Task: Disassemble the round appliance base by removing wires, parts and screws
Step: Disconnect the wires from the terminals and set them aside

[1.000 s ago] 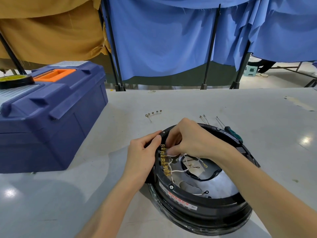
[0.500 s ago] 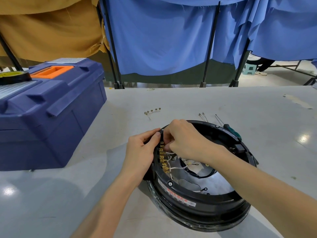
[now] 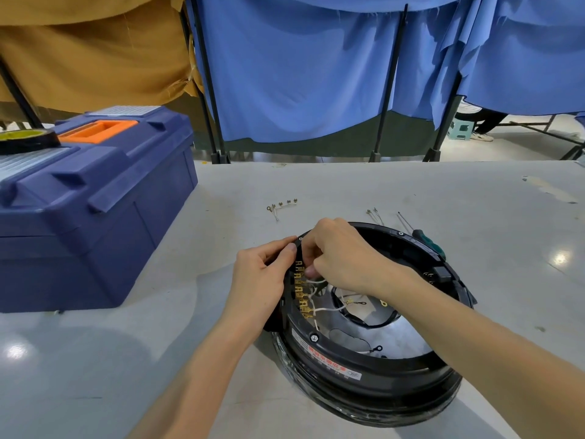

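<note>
The round appliance base (image 3: pixel 364 369) lies open side up on the grey table (image 3: pixel 411 191), in front of you and slightly to your right, with its black rim facing the camera. Your left hand (image 3: pixel 259 280) grips the outer left edge of the rim: the thumb lies across the top of the rim and the fingers are curled round the outside wall. Your right hand (image 3: pixel 342 258) reaches in from the right over the far rim, its fingers curled and drawn together on the uppermost white wire (image 3: pixel 316 281) where it meets the top of the brass terminal row (image 3: pixel 300 296); the exact contact point is hidden under the fingertips. Further white wires (image 3: pixel 329 308) run from the lower terminals toward the central opening. A red-printed label (image 3: pixel 326 362) sits on the near inner wall. On the table beyond the base lie a small group of loose screws (image 3: pixel 281 205) and, to their right, a second small group of metal parts (image 3: pixel 375 213). A green-handled screwdriver (image 3: pixel 427 240) lies just behind the far right rim. A blue toolbox (image 3: pixel 95 210) with an orange handle stands to the left, lid down, with a roll of tape (image 3: pixel 25 141) resting on top.
</note>
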